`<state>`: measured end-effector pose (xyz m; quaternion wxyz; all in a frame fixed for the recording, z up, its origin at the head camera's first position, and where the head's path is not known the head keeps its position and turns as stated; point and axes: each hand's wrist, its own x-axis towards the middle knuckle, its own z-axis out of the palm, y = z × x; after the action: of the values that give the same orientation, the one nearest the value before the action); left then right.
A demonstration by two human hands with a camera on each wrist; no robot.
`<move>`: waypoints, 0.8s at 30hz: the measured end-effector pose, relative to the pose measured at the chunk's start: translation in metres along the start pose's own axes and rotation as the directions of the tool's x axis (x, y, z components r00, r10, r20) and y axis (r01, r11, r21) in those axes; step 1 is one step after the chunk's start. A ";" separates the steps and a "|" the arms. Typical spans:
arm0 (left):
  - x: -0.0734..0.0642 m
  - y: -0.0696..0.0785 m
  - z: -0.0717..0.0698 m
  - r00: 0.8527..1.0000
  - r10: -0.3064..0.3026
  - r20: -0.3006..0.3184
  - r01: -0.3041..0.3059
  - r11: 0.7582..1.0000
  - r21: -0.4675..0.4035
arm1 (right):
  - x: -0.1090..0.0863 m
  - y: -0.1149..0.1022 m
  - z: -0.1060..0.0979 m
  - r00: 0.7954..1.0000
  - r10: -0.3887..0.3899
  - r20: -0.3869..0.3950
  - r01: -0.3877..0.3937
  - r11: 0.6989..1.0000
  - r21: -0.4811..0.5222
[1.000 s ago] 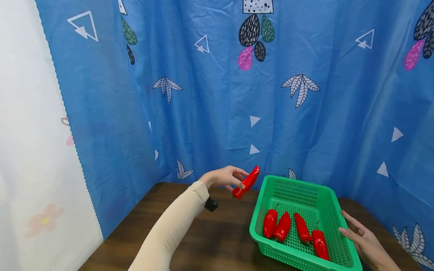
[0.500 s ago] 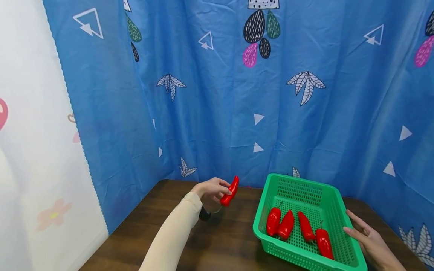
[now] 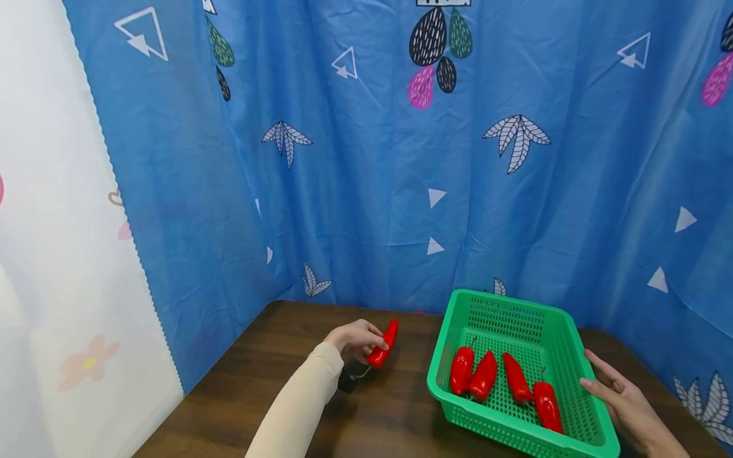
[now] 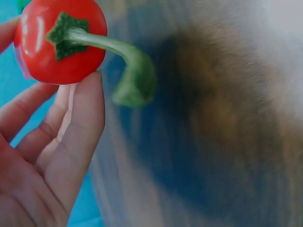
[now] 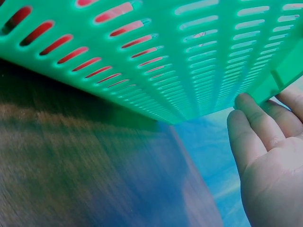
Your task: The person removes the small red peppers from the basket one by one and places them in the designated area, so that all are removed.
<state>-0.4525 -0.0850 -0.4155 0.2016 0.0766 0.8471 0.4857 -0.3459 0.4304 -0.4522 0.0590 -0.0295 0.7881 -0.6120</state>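
My left hand pinches a glossy red pepper above the dark wood table, left of the green basket. In the left wrist view the pepper shows its stem end, with a curved green stem; thumb and fingers press its sides. My right hand holds the basket's right rim, thumb over the top edge. From the right wrist view, its fingers lie against the outside of the slotted wall. Several red peppers lie inside the basket.
The brown table extends left and in front of the basket. A blue patterned curtain hangs behind the table, and a white curtain is at the left. A small black object shows under the left wrist.
My left hand has moved down and to the left with the pepper, away from the basket and nearer the table. My right hand stays on the basket rim, and the head view has shifted slightly.
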 end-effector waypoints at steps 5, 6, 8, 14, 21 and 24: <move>-0.002 -0.004 0.007 0.999 -0.033 -0.041 0.034 0.999 0.016 | 0.000 0.000 0.000 1.000 -0.018 -0.002 0.018 0.999 0.037; -0.003 -0.005 0.009 0.998 -0.037 -0.053 0.038 0.999 0.019 | 0.000 0.000 0.000 1.000 -0.012 -0.003 0.012 0.999 0.031; -0.005 -0.007 0.013 0.996 -0.040 -0.077 0.042 0.999 0.021 | 0.001 -0.001 -0.001 1.000 -0.004 -0.004 0.004 1.000 0.019; -0.006 -0.005 0.024 0.988 -0.012 -0.151 0.016 0.999 0.027 | 0.000 0.002 -0.004 1.000 -0.008 -0.015 0.007 0.999 -0.034; -0.006 -0.005 0.039 0.972 -0.037 -0.231 0.053 0.996 0.066 | 0.001 0.004 -0.002 1.000 -0.031 0.002 0.031 0.998 0.047; -0.005 -0.009 0.045 0.962 -0.055 -0.266 0.074 0.995 0.063 | 0.002 0.004 0.000 0.999 -0.035 0.007 0.035 0.998 0.050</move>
<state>-0.4284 -0.0560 -0.4414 0.1000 -0.0092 0.8854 0.4539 -0.3477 0.4316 -0.4558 0.0521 -0.0442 0.7718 -0.6322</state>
